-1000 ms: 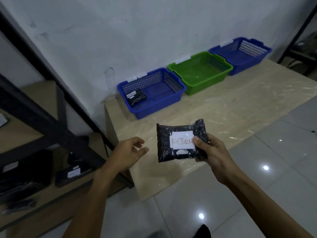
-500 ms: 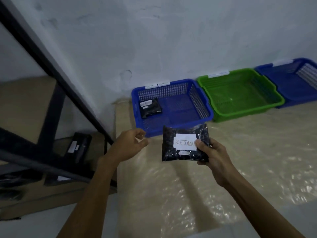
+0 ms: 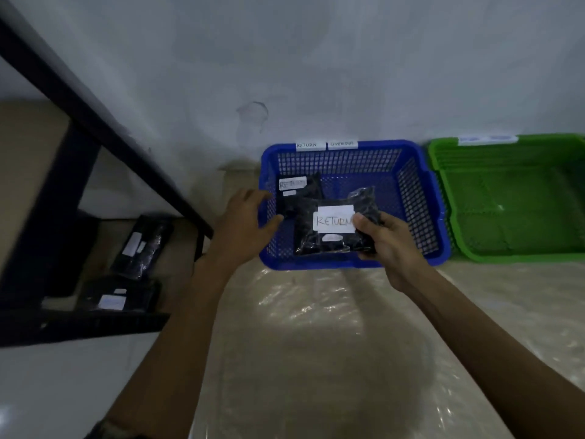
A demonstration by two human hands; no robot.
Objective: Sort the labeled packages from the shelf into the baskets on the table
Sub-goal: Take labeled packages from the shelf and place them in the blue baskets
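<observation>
Right hand [image 3: 389,245] pinches a black package [image 3: 329,245] by its right edge, thumb on the white "RETURN" label, holding it over the front of the blue basket [image 3: 348,264], which stands on the surface [image 3: 316,343] against the wall. Left hand [image 3: 243,226] holds nothing, its fingers loosely spread at the outside of that basket's left wall. A second black package [image 3: 304,193] labelled "RETURN" lies in the basket's back left corner, a green basket [image 3: 512,258] stands just to the right, and more black packages [image 3: 142,245] lie on the shelf [image 3: 79,324] at left.
</observation>
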